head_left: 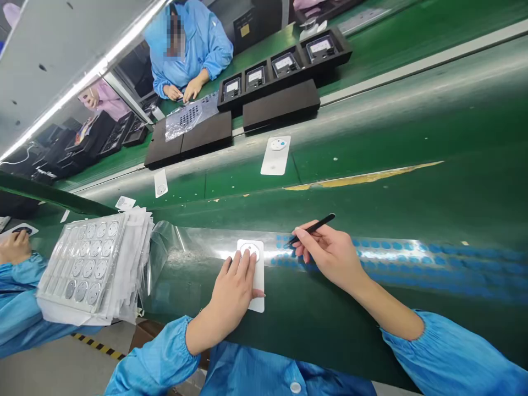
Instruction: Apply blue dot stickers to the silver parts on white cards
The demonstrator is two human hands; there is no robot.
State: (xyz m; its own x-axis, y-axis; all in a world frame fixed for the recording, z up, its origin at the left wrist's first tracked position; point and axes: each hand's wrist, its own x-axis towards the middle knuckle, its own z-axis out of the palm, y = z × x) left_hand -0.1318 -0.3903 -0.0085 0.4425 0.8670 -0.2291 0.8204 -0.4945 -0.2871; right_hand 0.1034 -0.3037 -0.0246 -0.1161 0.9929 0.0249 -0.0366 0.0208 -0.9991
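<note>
My left hand [233,289] lies flat with fingers stretched out on a small white card [258,275] that carries a round part near its top, at the near edge of the green bench. My right hand [328,253] is closed around black tweezers [311,227], their tip pointing left toward the card. Under that hand a clear strip with rows of small blue round stickers [396,250] runs to the right along the bench.
A stack of clear trays with round parts [88,264] stands at the left. White cards [275,155] lie on the green conveyor. Black trays [284,66] sit beyond it, where a person in blue works. Another person's sleeve and hand [14,247] show at far left.
</note>
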